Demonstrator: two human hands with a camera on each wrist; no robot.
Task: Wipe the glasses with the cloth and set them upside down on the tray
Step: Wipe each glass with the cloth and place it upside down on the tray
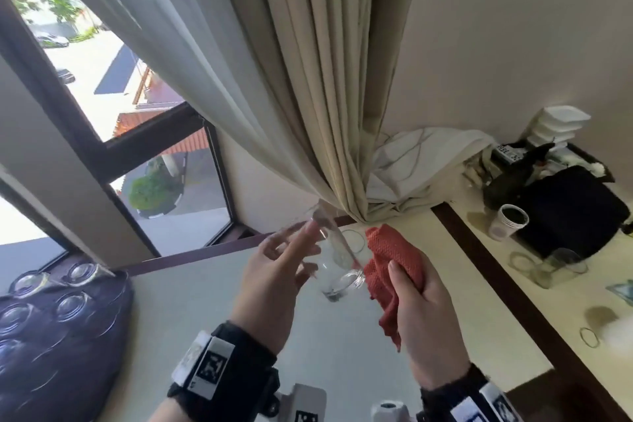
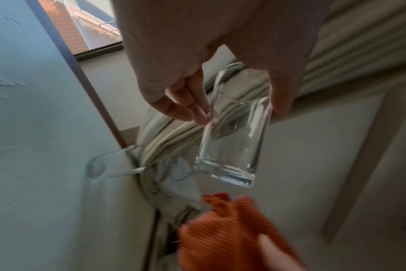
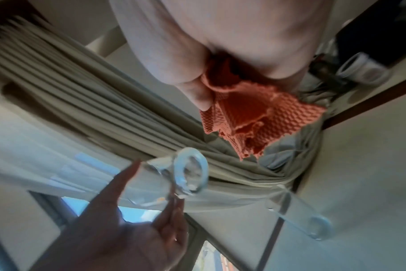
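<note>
Item: clear cylindrical drinking glass [image 1: 334, 259], tilted in the air above the pale desk [image 1: 212, 312], its thick base toward the cloth. Left hand [image 1: 274, 279]: fingers [image 2: 192, 108] and thumb grasping the glass wall. Right hand [image 1: 424, 312]: fingers clenched round a bunched orange-red waffle-weave cloth [image 1: 394, 271], just beside the glass base; whether they touch, cannot tell. Dark tray [image 1: 65, 346], left: several clear glasses upside down. Second clear glass [image 1: 352, 240] on the desk beyond, beside the beige curtain [image 1: 308, 79].

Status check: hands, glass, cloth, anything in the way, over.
Left hand pinches glass aloft. Right hand grips red cloth, just off the glass. Another glass stands behind; curtain close.
</note>
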